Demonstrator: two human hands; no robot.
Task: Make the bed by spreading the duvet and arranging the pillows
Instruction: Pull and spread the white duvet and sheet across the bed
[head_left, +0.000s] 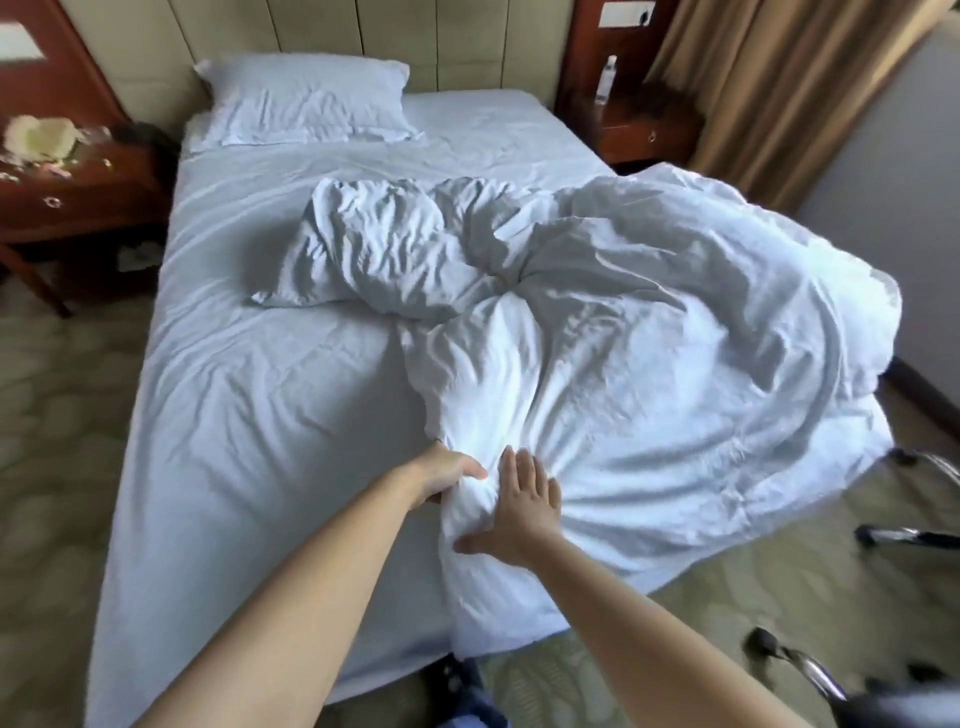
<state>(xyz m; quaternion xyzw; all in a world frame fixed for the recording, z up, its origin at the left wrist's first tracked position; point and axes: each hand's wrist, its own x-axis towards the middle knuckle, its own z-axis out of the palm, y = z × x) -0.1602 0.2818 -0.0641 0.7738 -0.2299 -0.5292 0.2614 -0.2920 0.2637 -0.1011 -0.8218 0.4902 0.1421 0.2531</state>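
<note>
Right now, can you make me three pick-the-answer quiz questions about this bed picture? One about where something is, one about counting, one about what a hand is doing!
1. Where is the bunched-up duvet?
A. Over the right side of the bed
B. On the floor left of the bed
C. On the nightstand

2. How many pillows are on the bed?
A. One
B. Two
C. Four

3. What is the left hand doing?
A. Resting flat
B. Gripping the duvet
C. Holding a pillow

Answers:
1 A, it piles on the right and hangs off that edge.
2 B, a flat pillow at the headboard and a crumpled pillow mid-bed.
3 B, its fingers curl into the fabric, while the right hand lies open on it.
</note>
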